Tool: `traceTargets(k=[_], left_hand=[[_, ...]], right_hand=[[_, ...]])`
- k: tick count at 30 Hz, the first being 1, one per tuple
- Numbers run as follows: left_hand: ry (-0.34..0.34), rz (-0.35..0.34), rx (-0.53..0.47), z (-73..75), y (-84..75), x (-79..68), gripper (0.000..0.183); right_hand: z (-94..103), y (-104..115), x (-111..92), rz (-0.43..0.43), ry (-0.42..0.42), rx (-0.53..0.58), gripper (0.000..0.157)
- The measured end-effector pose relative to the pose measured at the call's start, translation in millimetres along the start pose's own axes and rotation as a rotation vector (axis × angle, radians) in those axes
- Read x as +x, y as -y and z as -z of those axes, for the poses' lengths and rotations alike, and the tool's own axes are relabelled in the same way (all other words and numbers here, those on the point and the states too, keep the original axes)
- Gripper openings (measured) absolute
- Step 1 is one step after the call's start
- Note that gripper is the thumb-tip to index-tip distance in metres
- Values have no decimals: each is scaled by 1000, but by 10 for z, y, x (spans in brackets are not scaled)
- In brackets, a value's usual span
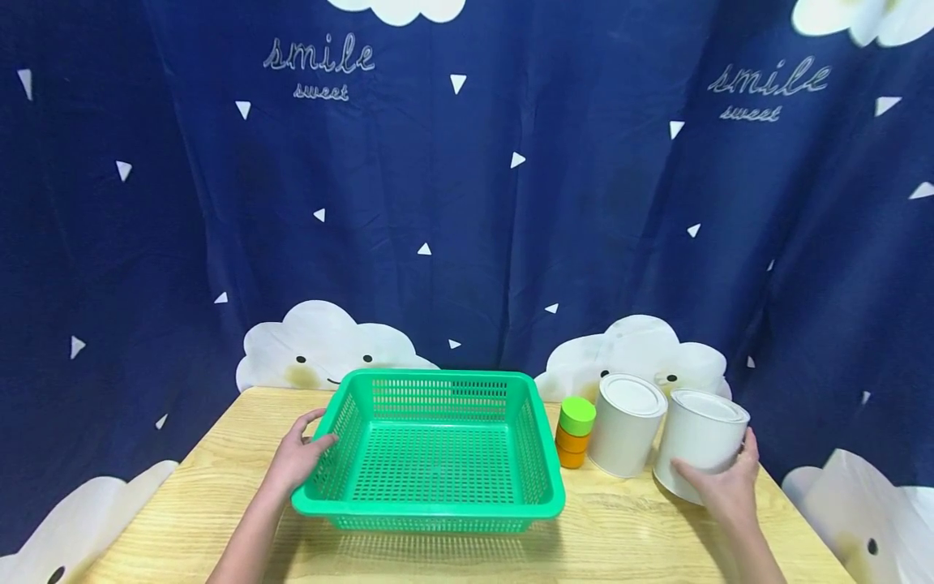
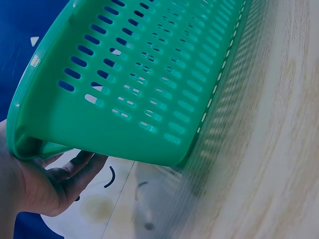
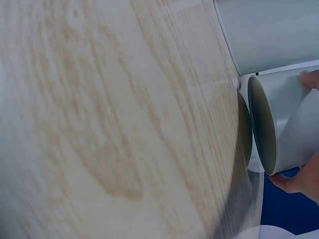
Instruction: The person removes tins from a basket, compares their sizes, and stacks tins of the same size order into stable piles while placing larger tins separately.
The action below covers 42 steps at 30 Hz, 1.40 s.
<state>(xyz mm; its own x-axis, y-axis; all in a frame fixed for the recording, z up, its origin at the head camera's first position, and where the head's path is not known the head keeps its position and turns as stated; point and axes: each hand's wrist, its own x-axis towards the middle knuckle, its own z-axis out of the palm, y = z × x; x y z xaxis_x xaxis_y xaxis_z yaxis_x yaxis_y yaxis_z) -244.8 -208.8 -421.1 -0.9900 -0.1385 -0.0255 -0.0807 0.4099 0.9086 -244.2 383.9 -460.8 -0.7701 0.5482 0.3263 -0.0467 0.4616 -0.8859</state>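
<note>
A green plastic basket with slotted walls sits on the wooden table, nothing inside it. My left hand grips its left rim; in the left wrist view the fingers curl under the rim's edge. At the right, my right hand holds a white cylindrical can between thumb and fingers. That can is tilted, and the right wrist view shows its underside raised off the table above a shadow. A second white can stands upright just left of it.
A small orange container with a bright green lid stands between the basket and the second can. The wooden table extends in front. Behind it hangs a dark blue curtain with clouds and white triangles.
</note>
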Motion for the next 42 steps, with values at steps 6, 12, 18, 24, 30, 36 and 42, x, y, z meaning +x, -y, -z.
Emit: traceTargets(k=[6, 12, 18, 24, 30, 36, 42], left_hand=[[1, 4, 2, 3, 9, 5, 58], [1, 2, 1, -1, 11, 7, 58], [-5, 1, 7, -2, 6, 7, 58], [-4, 2, 1, -13, 16, 14, 58], [-5, -17, -6, -15, 10, 19, 57], [-2, -18, -11, -13, -3, 13, 57], [-7, -1, -18, -13, 8, 16, 57]], right_hand=[[-27, 12, 12, 11, -1, -14, 125], [-68, 7, 22, -22, -19, -11, 124], [-122, -36, 99, -32, -4, 6, 124], [-131, -51, 129, -58, 24, 15, 125], [-142, -62, 165, -44, 26, 32, 125], [-159, -67, 197, -32, 32, 44, 127], [-170, -85, 228, -52, 53, 25, 126]])
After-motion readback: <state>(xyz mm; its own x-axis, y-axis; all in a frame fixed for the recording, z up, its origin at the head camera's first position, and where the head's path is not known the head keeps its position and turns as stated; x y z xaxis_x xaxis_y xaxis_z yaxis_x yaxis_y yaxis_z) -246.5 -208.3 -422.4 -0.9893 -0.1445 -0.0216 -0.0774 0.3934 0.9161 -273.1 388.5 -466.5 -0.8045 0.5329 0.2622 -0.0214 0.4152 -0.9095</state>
